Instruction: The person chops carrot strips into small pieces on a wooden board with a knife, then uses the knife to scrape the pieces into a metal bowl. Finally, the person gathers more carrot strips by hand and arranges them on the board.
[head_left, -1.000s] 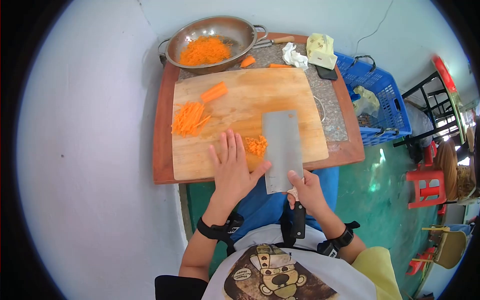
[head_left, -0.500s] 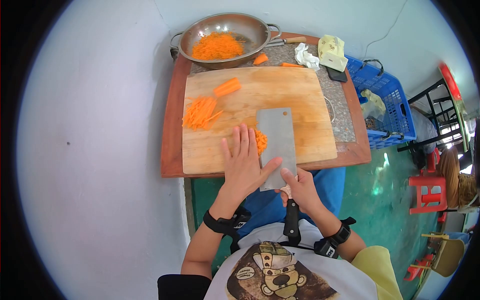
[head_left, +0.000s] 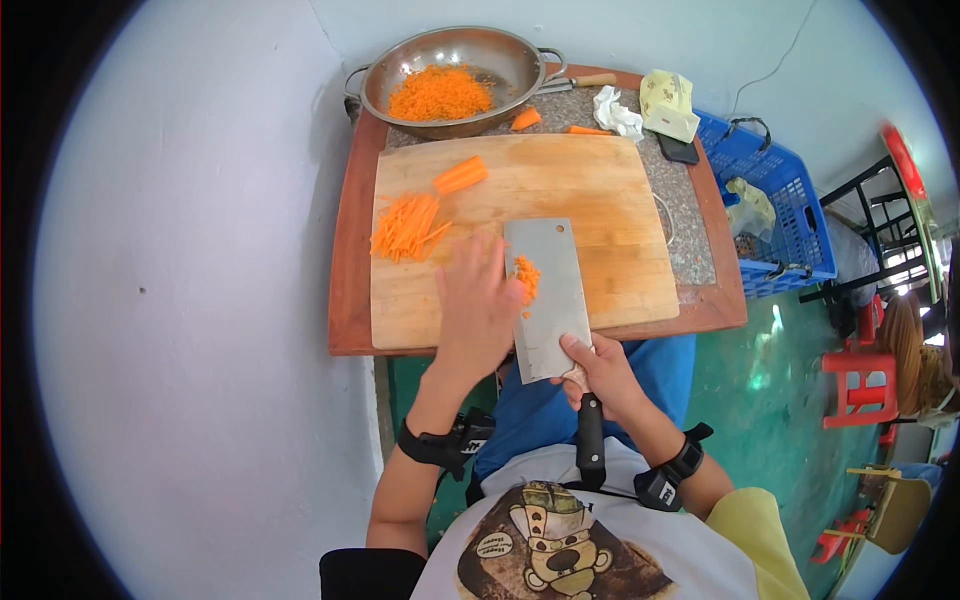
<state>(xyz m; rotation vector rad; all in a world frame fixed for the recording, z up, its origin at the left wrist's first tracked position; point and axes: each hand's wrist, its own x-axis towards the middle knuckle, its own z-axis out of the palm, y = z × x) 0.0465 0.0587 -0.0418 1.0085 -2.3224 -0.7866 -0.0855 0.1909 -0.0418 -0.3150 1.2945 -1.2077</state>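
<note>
The right hand is closed around the cleaver where handle meets blade, its thumb on the near end of the blade. The black handle points back toward the person, and the blade lies broad side up over the near part of the board, its near end past the board's edge. The left hand, blurred, is open, palm down, its fingers pointing away from the person and its thumb side over the blade's left edge. Whether it touches the blade or the board, I cannot tell.

Carrot bits lie in a small heap on the blade, beside the left thumb. Farther left on the board are a loose pile of carrot strips and, just beyond it, a carrot piece.

The board rests on the bench. Behind it, toward the left, stands a two-handled pan with shredded carrot inside. To the pan's right are a wooden-handled tool, a carrot chunk, an orange sliver, a crumpled tissue, and a packet beside a phone.

Right of the bench is a blue basket; farther right, a red stool stands on the green floor.
</note>
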